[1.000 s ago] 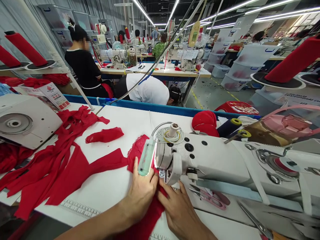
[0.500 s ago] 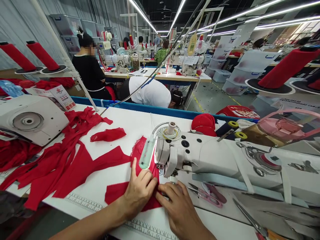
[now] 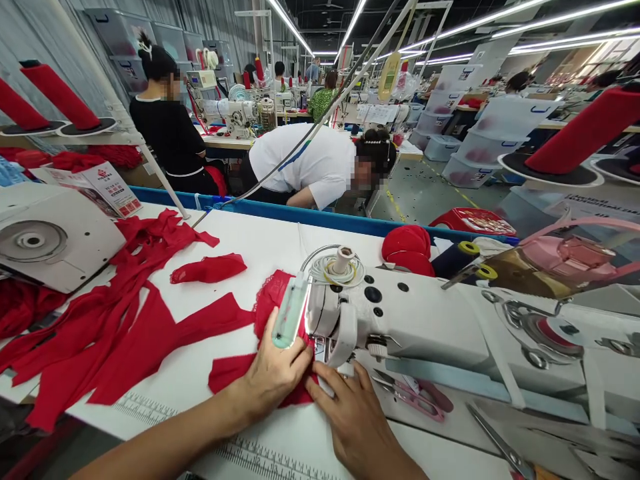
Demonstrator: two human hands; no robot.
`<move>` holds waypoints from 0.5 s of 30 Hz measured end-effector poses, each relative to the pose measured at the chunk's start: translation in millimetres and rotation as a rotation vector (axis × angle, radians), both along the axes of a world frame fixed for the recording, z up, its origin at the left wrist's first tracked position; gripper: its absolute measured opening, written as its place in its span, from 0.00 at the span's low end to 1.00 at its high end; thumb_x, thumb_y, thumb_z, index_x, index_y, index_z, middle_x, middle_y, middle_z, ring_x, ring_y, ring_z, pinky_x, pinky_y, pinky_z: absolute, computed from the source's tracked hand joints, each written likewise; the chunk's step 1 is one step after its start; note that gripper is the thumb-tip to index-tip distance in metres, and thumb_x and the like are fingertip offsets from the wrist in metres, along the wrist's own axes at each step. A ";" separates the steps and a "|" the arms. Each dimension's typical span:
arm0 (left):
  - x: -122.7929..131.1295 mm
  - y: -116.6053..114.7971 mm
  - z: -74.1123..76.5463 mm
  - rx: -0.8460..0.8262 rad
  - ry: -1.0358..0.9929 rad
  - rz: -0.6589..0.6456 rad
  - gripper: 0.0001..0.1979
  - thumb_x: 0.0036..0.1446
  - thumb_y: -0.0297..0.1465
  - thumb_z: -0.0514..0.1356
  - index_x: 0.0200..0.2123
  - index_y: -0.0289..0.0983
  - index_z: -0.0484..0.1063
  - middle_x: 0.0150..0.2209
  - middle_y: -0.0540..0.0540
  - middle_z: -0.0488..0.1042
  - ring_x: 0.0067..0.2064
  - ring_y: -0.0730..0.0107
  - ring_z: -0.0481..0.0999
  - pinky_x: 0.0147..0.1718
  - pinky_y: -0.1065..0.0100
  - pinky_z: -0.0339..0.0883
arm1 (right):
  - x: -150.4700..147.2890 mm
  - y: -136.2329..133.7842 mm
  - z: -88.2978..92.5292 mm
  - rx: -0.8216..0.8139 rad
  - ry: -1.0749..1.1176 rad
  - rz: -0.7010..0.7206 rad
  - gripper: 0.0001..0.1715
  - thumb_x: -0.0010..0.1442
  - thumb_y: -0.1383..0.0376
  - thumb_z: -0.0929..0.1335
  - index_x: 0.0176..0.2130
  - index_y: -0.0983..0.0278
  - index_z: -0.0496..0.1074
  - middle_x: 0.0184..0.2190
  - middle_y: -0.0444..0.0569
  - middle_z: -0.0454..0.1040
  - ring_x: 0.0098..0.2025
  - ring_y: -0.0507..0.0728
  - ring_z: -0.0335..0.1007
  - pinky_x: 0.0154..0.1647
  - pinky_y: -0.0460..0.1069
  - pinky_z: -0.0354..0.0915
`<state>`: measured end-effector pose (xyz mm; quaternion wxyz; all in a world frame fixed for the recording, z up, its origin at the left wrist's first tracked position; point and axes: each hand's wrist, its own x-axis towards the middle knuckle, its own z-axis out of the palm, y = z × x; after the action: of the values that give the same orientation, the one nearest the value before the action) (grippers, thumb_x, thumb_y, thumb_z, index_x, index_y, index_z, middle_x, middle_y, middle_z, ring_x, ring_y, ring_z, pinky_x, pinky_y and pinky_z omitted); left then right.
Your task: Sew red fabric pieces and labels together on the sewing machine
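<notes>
A red fabric piece with a lacy scalloped edge lies at the head of a white sewing machine. My left hand presses and pinches this fabric just left of the presser foot, its fingers partly behind a pale green plate on the machine. Close beside it, in front of the needle area, my right hand has its thumb and fingers closed on the near edge of the same fabric. The fingertips of both hands nearly meet. The needle itself is hidden.
Red fabric strips spread over the left of the white table. Pink-handled snips and larger scissors lie to the right. Red thread cones stand on both sides. Beyond the blue table edge, a person in a white shirt bends down.
Both hands have shifted a little with the fabric, and the left hand has moved further up beside the green plate. The person in the white shirt has risen slightly. My view has turned a little.
</notes>
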<state>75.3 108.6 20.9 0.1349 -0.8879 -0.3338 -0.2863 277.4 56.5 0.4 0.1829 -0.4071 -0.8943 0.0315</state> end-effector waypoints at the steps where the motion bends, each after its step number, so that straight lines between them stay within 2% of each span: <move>1: -2.8 1.8 2.6 -0.022 0.017 0.004 0.14 0.65 0.18 0.48 0.33 0.34 0.71 0.31 0.48 0.71 0.33 0.68 0.70 0.49 0.46 0.71 | -0.8 0.2 -0.1 -0.001 -0.006 -0.002 0.37 0.53 0.74 0.66 0.61 0.57 0.66 0.58 0.49 0.70 0.51 0.61 0.65 0.64 0.61 0.41; 4: -9.1 -1.0 7.4 -0.084 0.004 0.069 0.12 0.66 0.20 0.49 0.39 0.35 0.72 0.34 0.45 0.72 0.36 0.66 0.71 0.47 0.49 0.71 | -4.1 0.7 1.3 -0.008 -0.009 -0.011 0.41 0.53 0.74 0.67 0.64 0.56 0.62 0.60 0.50 0.68 0.52 0.62 0.64 0.64 0.60 0.39; 6: -9.2 -7.5 5.7 -0.090 -0.013 0.042 0.11 0.67 0.21 0.50 0.41 0.34 0.72 0.32 0.46 0.71 0.35 0.66 0.70 0.45 0.54 0.71 | -5.8 0.8 3.1 -0.028 -0.008 -0.019 0.41 0.53 0.73 0.68 0.64 0.54 0.63 0.60 0.49 0.68 0.51 0.61 0.64 0.64 0.59 0.39; 9: -7.8 -15.1 -2.5 -0.046 -0.021 -0.031 0.11 0.68 0.22 0.51 0.36 0.34 0.72 0.26 0.50 0.67 0.30 0.69 0.65 0.40 0.61 0.68 | -5.7 -0.2 5.1 -0.038 0.004 -0.012 0.37 0.54 0.72 0.69 0.61 0.53 0.66 0.58 0.48 0.70 0.51 0.61 0.64 0.64 0.59 0.38; 12: -12.2 -14.3 -8.1 -0.023 -0.053 -0.011 0.14 0.68 0.24 0.51 0.30 0.35 0.70 0.23 0.52 0.62 0.27 0.70 0.59 0.38 0.62 0.65 | -4.4 -2.0 5.4 -0.004 0.048 0.011 0.34 0.54 0.71 0.70 0.58 0.53 0.69 0.55 0.47 0.72 0.52 0.61 0.64 0.64 0.58 0.38; 15: -17.8 -11.7 -7.4 -0.037 -0.065 -0.065 0.11 0.68 0.23 0.52 0.33 0.36 0.70 0.29 0.50 0.68 0.32 0.70 0.64 0.41 0.62 0.64 | -5.0 -3.1 5.6 0.017 0.070 0.015 0.34 0.54 0.72 0.69 0.58 0.53 0.69 0.54 0.47 0.73 0.50 0.60 0.64 0.63 0.58 0.38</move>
<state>57.4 96.9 13.4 0.0983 -0.8908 -0.3142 -0.3131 272.4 53.3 6.0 0.2174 -0.3975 -0.8906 0.0393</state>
